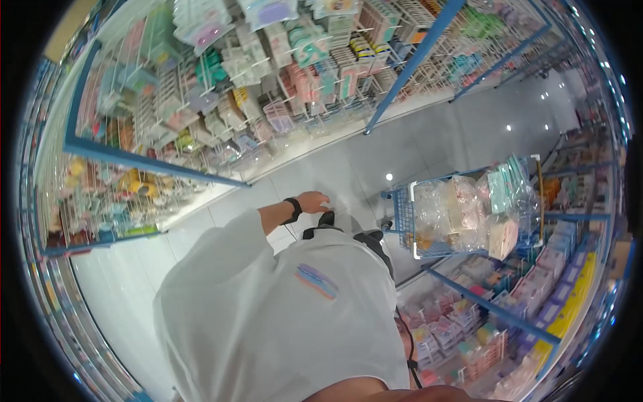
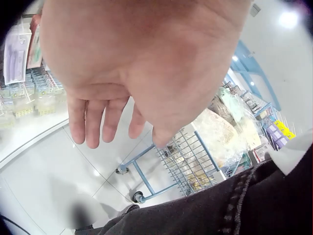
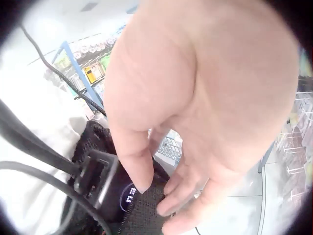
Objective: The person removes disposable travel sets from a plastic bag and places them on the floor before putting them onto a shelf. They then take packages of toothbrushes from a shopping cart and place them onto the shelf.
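My left hand hangs at my side over the floor, a black band round its wrist. In the left wrist view its fingers point down, relaxed, and nothing lies in the palm. Behind it stands a blue wire shopping cart loaded with clear-wrapped goods. My right hand hangs with loosely bent fingers beside a black device with a lit display. The device sits in a dark mesh pouch, with cables running from it. In the head view the right hand is hidden by my body.
Hanging racks of packaged goods line the far side behind blue posts. Another stocked shelf stands at the lower right, close to the cart. Grey tiled floor runs between them.
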The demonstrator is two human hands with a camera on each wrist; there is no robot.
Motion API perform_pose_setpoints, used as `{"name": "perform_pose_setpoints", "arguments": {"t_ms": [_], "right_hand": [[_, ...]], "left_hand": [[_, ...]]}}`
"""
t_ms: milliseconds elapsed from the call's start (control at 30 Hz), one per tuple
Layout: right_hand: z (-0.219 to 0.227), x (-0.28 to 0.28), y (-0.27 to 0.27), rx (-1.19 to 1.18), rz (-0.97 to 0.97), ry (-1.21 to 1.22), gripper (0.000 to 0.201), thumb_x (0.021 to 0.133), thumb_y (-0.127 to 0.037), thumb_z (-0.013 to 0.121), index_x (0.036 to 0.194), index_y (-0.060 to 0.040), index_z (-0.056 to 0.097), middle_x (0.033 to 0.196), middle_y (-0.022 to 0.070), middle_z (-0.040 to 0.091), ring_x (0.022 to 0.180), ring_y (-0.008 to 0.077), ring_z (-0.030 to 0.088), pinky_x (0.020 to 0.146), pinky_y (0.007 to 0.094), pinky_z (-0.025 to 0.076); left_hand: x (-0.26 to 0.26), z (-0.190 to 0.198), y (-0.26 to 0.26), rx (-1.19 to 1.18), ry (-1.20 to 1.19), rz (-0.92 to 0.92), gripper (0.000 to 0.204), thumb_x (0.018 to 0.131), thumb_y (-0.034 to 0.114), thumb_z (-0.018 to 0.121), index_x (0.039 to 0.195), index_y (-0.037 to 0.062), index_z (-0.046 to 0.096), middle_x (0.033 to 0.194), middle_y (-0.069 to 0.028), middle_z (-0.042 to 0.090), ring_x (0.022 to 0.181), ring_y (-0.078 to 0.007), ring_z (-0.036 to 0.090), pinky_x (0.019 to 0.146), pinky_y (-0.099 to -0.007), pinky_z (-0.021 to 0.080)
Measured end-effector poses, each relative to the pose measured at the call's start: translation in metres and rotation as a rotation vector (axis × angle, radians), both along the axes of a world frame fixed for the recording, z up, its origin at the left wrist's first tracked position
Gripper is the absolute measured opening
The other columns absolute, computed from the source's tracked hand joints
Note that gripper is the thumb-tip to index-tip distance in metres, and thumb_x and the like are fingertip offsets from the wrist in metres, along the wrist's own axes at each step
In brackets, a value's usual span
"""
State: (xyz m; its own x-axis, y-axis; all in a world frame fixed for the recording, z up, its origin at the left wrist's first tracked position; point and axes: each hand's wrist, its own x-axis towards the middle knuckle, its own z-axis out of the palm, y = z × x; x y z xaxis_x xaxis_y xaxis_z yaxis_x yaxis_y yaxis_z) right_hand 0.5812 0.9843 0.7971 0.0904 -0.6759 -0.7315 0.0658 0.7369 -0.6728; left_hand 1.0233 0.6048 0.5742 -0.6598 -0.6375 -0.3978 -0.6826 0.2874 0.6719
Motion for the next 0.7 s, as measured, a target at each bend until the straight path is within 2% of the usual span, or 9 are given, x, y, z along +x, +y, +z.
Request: {"name": "perform_pose_setpoints", "arguments": {"t_ms": [133, 167, 233, 367, 467, 533, 633, 667, 700], "right_hand": [[0.06, 0.02, -0.048, -0.031, 0.057, 0.118, 0.055, 0.085, -0.01, 0.072, 0.136, 0.003, 0.056, 0.125, 0.0111, 0.066, 0.116, 0.0203, 0.063, 0.096, 0.0321, 0.049], [0.042, 0.007, -0.041, -0.022, 0.061, 0.117, 0.055, 0.085, -0.01, 0.072, 0.136, 0.003, 0.056, 0.125, 0.0111, 0.066, 0.116, 0.0203, 0.063, 0.096, 0.0321, 0.049], [-0.004, -0.019, -0.021, -0.284, 0.184, 0.396, 0.04, 0.088, -0.013, 0.07, 0.123, 0.0043, 0.064, 0.116, 0.0103, 0.07, 0.108, 0.0222, 0.066, 0.091, 0.032, 0.051], [0.054, 0.01, -0.077, -0.175, 0.511, 0.615, 0.027, 0.091, -0.012, 0.066, 0.113, 0.0028, 0.067, 0.1, 0.009, 0.073, 0.087, 0.0231, 0.069, 0.078, 0.0324, 0.055], [-0.017, -0.035, -0.031, -0.213, 0.309, 0.338, 0.031, 0.095, -0.017, 0.062, 0.122, -0.0025, 0.064, 0.104, 0.0093, 0.071, 0.09, 0.0213, 0.069, 0.075, 0.0299, 0.056], [0.005, -0.02, -0.046, -0.139, 0.219, 0.298, 0.039, 0.095, -0.015, 0.062, 0.133, -0.0056, 0.057, 0.11, 0.0102, 0.067, 0.092, 0.0204, 0.069, 0.074, 0.0293, 0.058], [0.008, -0.004, -0.066, 0.337, 0.005, 0.286, 0.042, 0.104, -0.014, 0.048, 0.146, -0.0091, 0.047, 0.12, 0.0062, 0.06, 0.102, 0.0139, 0.059, 0.092, 0.0285, 0.048], [-0.047, -0.03, -0.042, 0.34, -0.014, 0.281, 0.042, 0.104, -0.014, 0.048, 0.146, -0.0091, 0.047, 0.12, 0.0062, 0.06, 0.102, 0.0139, 0.059, 0.092, 0.0285, 0.048], [-0.074, -0.034, -0.026, -0.207, 0.348, 0.669, 0.047, 0.103, -0.012, 0.047, 0.149, -0.0114, 0.045, 0.122, 0.0074, 0.063, 0.101, 0.0167, 0.062, 0.089, 0.0292, 0.05]], "left_hand": [[0.015, 0.01, 0.01, 0.054, -0.072, 0.053, 0.046, 0.098, 0.045, 0.06, 0.129, 0.0107, 0.062, 0.121, -0.0179, 0.066, 0.116, -0.0377, 0.06, 0.099, -0.0479, 0.048], [0.018, 0.011, 0.012, 0.054, -0.074, 0.065, 0.046, 0.098, 0.045, 0.06, 0.129, 0.0108, 0.062, 0.121, -0.018, 0.066, 0.116, -0.0379, 0.06, 0.099, -0.048, 0.048], [0.024, 0.009, 0.016, 0.05, -0.063, 0.099, 0.046, 0.098, 0.045, 0.059, 0.128, 0.0107, 0.062, 0.121, -0.0182, 0.066, 0.116, -0.0381, 0.06, 0.099, -0.0479, 0.048], [0.026, 0.001, 0.025, 0.036, -0.034, 0.157, 0.044, 0.098, 0.044, 0.059, 0.127, 0.0114, 0.062, 0.119, -0.0184, 0.066, 0.115, -0.038, 0.06, 0.098, -0.0478, 0.048], [0.027, -0.001, 0.03, 0.032, -0.013, 0.198, 0.043, 0.097, 0.043, 0.06, 0.125, 0.0117, 0.062, 0.118, -0.0181, 0.067, 0.115, -0.0377, 0.06, 0.098, -0.0478, 0.049], [0.03, 0.001, 0.035, 0.035, -0.009, 0.209, 0.043, 0.097, 0.044, 0.06, 0.125, 0.0117, 0.062, 0.119, -0.018, 0.067, 0.115, -0.0377, 0.06, 0.097, -0.0477, 0.049], [0.032, -0.006, 0.032, 0.045, -0.027, 0.197, 0.044, 0.097, 0.044, 0.06, 0.127, 0.012, 0.062, 0.12, -0.0182, 0.067, 0.116, -0.0377, 0.06, 0.099, -0.0466, 0.048], [0.034, -0.009, 0.031, 0.045, -0.029, 0.177, 0.044, 0.097, 0.044, 0.06, 0.127, 0.012, 0.062, 0.12, -0.0182, 0.067, 0.116, -0.0377, 0.06, 0.099, -0.0466, 0.048], [0.036, -0.011, 0.031, 0.049, -0.021, 0.203, 0.045, 0.097, 0.045, 0.06, 0.126, 0.0114, 0.063, 0.119, -0.0187, 0.067, 0.116, -0.0383, 0.06, 0.098, -0.047, 0.049]]}}
